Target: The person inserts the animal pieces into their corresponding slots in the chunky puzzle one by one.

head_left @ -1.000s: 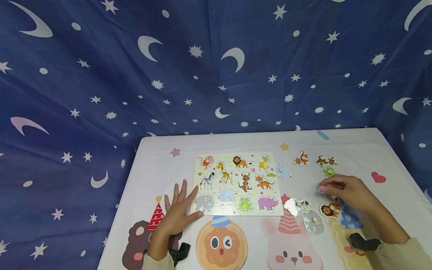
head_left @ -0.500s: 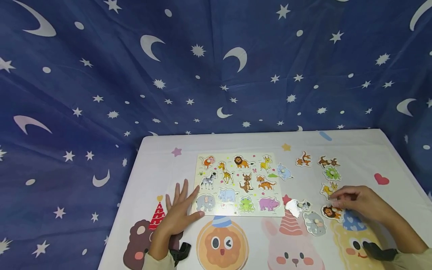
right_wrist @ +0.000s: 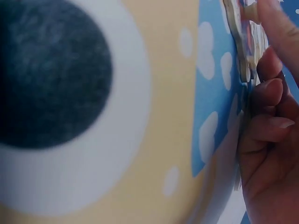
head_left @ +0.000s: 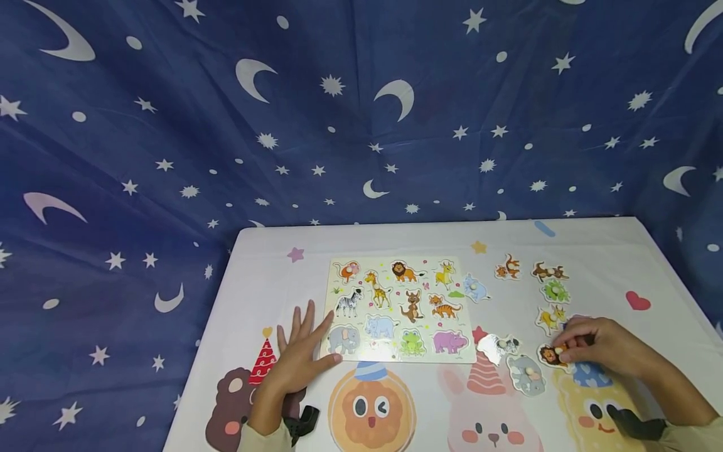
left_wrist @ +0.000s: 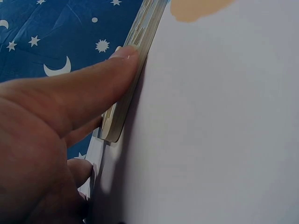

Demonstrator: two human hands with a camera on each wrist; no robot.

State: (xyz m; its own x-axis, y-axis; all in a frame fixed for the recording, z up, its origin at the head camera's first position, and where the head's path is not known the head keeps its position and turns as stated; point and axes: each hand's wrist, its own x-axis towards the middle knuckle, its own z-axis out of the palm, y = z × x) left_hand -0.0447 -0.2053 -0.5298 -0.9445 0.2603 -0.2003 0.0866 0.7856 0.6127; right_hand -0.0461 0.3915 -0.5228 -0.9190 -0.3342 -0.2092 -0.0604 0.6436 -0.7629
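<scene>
My right hand [head_left: 607, 345] pinches at the lion puzzle piece [head_left: 551, 356], its thumb and fingertips at the small wooden knob [right_wrist: 251, 13] seen in the right wrist view. That piece lies flat on the table right of the animal puzzle board [head_left: 395, 321]. My left hand [head_left: 302, 358] is spread at the board's lower left corner; the left wrist view shows its thumb [left_wrist: 98, 84] against the board's edge. Just above the lion lies a yellow antelope piece [head_left: 550, 317]. An elephant piece [head_left: 526, 375] and a zebra piece [head_left: 497, 346] lie to its left.
Farther back lie the frog piece [head_left: 556, 290], kangaroo piece [head_left: 550, 271] and tiger piece [head_left: 508, 267]. A blue rhino piece [head_left: 476, 287] sits close by the board's right edge. The white tablecloth [head_left: 271, 276] has printed cartoon figures; a blue starry curtain [head_left: 339, 113] hangs behind.
My right hand has let go of the antelope piece, leaving it on the table, and moved down to the lion piece. My left hand has stayed at the board.
</scene>
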